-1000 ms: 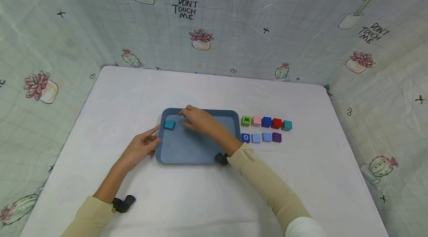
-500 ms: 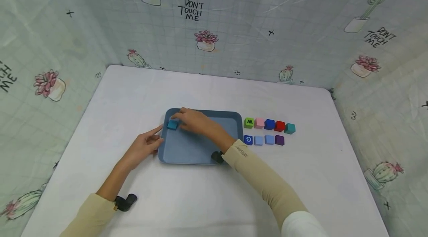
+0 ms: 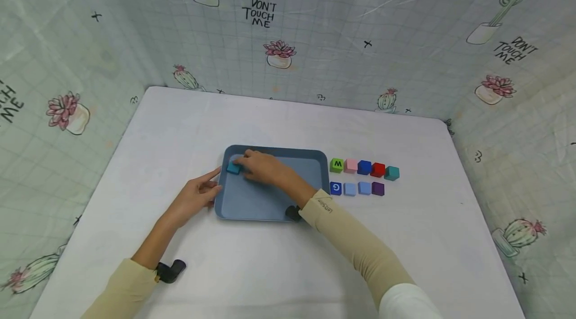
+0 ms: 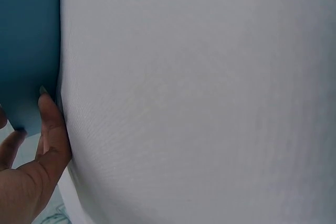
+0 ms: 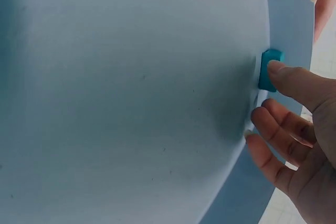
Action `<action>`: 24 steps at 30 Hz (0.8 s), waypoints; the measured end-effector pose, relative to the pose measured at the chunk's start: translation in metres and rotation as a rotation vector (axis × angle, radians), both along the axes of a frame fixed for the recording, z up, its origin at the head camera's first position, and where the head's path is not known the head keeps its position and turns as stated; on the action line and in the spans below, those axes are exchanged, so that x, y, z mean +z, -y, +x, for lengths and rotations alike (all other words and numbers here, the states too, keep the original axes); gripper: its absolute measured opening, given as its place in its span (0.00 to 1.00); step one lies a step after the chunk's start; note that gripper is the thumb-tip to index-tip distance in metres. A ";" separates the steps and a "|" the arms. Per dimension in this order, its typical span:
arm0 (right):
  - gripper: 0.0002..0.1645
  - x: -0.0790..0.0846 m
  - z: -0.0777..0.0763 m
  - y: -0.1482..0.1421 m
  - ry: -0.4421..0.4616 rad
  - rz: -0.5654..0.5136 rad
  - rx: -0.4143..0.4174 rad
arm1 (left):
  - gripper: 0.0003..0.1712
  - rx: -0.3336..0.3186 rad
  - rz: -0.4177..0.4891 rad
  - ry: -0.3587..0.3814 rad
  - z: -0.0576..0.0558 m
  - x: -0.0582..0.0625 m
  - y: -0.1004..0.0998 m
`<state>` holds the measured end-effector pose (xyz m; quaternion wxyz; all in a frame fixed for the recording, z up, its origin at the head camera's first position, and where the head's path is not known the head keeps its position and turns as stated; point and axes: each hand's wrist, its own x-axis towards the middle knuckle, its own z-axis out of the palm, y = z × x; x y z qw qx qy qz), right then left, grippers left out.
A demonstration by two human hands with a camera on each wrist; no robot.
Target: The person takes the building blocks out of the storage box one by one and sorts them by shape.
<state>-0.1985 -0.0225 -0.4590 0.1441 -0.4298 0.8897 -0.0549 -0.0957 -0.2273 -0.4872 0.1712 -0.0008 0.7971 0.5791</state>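
The blue-grey tray [image 3: 270, 209] lies on the white table. At its upper left corner a small teal block [image 3: 233, 168] sits inside the rim. My right hand [image 3: 263, 167] reaches over the tray and pinches this block; in the right wrist view the thumb [image 5: 283, 74] lies on the teal block [image 5: 269, 85], and the index finger is hidden behind it. The other fingers hang bent beside it. My left hand [image 3: 191, 199] holds the tray's left edge between thumb and fingers. In the left wrist view that hand [image 4: 37, 166] is at the tray's border.
Right of the tray stand two rows of small cubes. The back row has a green cube [image 3: 336, 165], a pink one [image 3: 350, 165], a blue one, a red one and a teal one [image 3: 392, 173]. The front row ends in a purple cube [image 3: 378, 189]. Patterned cloth walls surround the table.
My right hand has moved left across the tray to the teal block and taken hold of it. The left hand has stayed at the tray's edge. The head view has shifted slightly.
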 end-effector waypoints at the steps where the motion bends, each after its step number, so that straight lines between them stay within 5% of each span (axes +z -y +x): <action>1: 0.27 0.000 0.000 0.000 -0.003 -0.006 -0.007 | 0.34 -0.002 0.002 -0.002 0.000 0.001 0.000; 24: 0.32 -0.006 -0.001 0.020 -0.026 0.071 -0.044 | 0.34 0.010 0.012 -0.007 0.003 0.003 0.000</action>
